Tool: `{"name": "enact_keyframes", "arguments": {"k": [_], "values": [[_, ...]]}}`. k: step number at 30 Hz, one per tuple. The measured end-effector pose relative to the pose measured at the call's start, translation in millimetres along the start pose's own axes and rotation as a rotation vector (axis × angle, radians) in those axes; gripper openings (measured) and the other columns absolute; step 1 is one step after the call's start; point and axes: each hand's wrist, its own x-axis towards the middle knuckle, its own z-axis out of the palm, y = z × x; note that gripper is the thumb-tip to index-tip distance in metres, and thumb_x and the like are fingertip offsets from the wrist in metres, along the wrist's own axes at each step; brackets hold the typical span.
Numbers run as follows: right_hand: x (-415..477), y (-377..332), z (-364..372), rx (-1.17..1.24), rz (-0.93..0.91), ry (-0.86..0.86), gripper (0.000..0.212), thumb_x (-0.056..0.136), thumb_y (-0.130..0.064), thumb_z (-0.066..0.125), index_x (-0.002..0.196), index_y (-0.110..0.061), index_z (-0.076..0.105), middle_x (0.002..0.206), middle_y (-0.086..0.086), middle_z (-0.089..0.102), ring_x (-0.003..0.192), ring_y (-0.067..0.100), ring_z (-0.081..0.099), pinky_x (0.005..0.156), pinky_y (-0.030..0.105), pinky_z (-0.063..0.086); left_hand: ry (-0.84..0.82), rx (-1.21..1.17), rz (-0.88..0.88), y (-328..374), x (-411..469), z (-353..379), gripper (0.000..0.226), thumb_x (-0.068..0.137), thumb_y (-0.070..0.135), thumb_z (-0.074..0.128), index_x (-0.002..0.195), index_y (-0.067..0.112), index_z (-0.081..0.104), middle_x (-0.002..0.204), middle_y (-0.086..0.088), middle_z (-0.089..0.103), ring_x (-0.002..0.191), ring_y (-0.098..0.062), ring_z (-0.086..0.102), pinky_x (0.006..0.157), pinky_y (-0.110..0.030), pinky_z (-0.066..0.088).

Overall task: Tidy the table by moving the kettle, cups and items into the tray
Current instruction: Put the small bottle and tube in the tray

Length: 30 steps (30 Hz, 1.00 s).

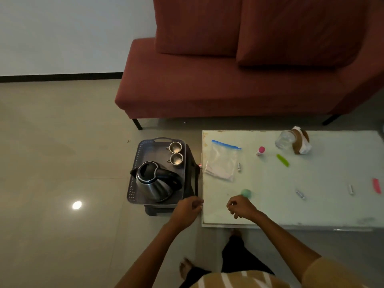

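Note:
A grey tray [143, 150] rests on a dark stool left of the white table [311, 204]. In the tray stand a steel kettle [154, 183] with its lid open and two steel cups [175, 147] [176, 159]. My left hand [188, 208] hovers by the tray's near right corner, fingers curled, holding nothing that I can see. My right hand [242, 206] is over the table's near left part, fingers loosely curled and empty. Just beyond it lies a small green round item [246, 192]. On the table also lie a zip bag [222, 161], a pink-capped item [260, 151], a green comb [283, 160] and a pink comb [376, 185].
A glass jar [284, 139] lies tipped beside a brown holder with tissue [301, 142] at the table's far side. Small batteries [239, 166] [300, 193] [351, 189] are scattered on the top. A red sofa [228, 80] stands behind. My feet are on the tiled floor below.

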Motion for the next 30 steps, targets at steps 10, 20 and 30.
{"name": "enact_keyframes", "arguments": {"k": [10,20,30], "values": [[69,109,-113,-0.143,0.159,-0.028,0.024,0.082,-0.009,0.051,0.063,-0.023,0.051,0.071,0.003,0.060,0.064,0.022,0.062,0.061,0.028,0.050,0.021,-0.136,-0.025,109,107,76,0.018,0.087,0.014,0.060,0.103,0.012,0.067,0.103,-0.006,0.070,0.083,-0.010,0.061,0.089,-0.031,0.052],[238,120,-212,-0.002,0.107,0.473,0.039,0.086,-0.012,0.054,0.125,-0.012,0.052,0.130,0.017,0.046,0.113,0.036,0.054,0.088,0.038,0.046,0.140,-0.239,0.013,138,212,122,0.024,0.087,0.002,0.055,0.087,0.024,0.064,0.084,0.005,0.069,0.075,-0.008,0.064,0.078,-0.024,0.053],[296,140,-181,-0.076,0.023,0.325,0.029,0.087,-0.001,0.044,0.107,-0.011,0.062,0.121,0.015,0.050,0.098,0.034,0.060,0.085,0.035,0.048,0.145,-0.264,-0.082,111,244,131,0.029,0.087,-0.006,0.049,0.093,0.018,0.064,0.090,-0.004,0.069,0.066,-0.001,0.063,0.057,-0.006,0.042]]}}
